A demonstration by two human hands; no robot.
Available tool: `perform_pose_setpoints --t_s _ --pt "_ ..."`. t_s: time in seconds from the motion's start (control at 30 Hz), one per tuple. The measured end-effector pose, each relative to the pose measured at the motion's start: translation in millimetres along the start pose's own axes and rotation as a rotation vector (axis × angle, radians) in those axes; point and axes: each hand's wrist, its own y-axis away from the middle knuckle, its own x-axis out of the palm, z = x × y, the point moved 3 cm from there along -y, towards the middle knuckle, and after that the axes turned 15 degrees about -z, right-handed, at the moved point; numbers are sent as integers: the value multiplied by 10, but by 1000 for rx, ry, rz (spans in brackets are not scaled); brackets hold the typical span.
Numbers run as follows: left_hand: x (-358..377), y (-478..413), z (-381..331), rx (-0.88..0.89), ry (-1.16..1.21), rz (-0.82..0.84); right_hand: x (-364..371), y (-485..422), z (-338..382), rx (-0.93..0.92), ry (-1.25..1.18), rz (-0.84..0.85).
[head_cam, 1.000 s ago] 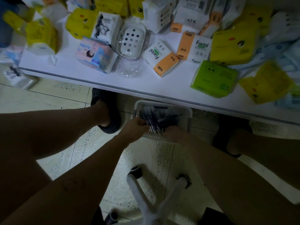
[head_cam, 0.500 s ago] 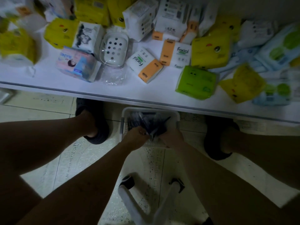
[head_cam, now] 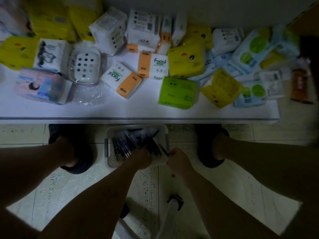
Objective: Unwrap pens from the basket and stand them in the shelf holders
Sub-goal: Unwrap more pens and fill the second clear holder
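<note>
A white plastic basket (head_cam: 110, 133) sits on the tiled floor under the table edge, between my feet. It holds several dark pens (head_cam: 120, 145) in clear wrap. My left hand (head_cam: 139, 159) reaches into the near side of the basket and its curled fingers grip a bundle of the wrapped pens. My right hand (head_cam: 177, 161) is at the basket's near right corner and pinches the end of one dark pen (head_cam: 164, 150). The scene is dim, and the fingertips are hard to make out. No shelf holders are in view.
A white table (head_cam: 138, 109) above the basket carries many tissue packs, a white soap dish (head_cam: 84, 66) and a green pack (head_cam: 177, 90). My dark slippers (head_cam: 76, 152) flank the basket. A white chair base with castors (head_cam: 174, 202) lies below my arms.
The view has shifted, so the table and basket sit further right. My right hand has drawn back to the basket's right corner with one pen; my left hand stays in the pens.
</note>
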Motion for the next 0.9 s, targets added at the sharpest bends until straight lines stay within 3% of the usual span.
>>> perform_pose_setpoints --t_s 0.27,0.43,0.57,0.7,0.9 --pt "59 -66 59 16 -63 -70 -62 -90 136 -236 16 -25" --pt "-10 -63 93 -7 -12 -36 -173 -72 131 -157 -93 -13" --pt "-108 4 18 -15 25 -126 -204 -29 53 -78 -93 41" --pt "-328 186 -108 39 81 -245 -228 5 99 -154 -56 7" --pt "-903 522 -330 162 207 -395 -323 193 397 -411 -101 -44"
